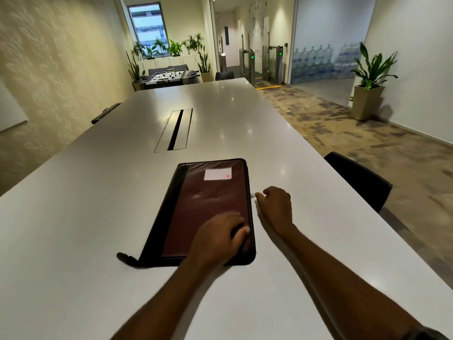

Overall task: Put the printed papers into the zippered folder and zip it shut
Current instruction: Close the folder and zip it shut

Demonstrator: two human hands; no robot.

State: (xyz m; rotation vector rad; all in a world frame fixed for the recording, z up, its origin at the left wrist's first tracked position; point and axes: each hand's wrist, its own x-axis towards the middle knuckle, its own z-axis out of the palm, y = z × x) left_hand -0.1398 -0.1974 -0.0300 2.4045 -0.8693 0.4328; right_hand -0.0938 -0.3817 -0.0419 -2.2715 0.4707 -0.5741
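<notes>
A long, glossy white desk point(98, 217) carries a closed dark zippered folder point(208, 207) lying flat near its front edge, with what looks like a strap tail point(126, 258) trailing off the near left corner. Farther back, a metal cable slot point(175, 130) is set into the top.

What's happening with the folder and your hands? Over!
Left hand pressing folder flat. Right hand pinching zipper pull on its right edge. Folder closed, no papers in sight. Nothing blocking.
</notes>
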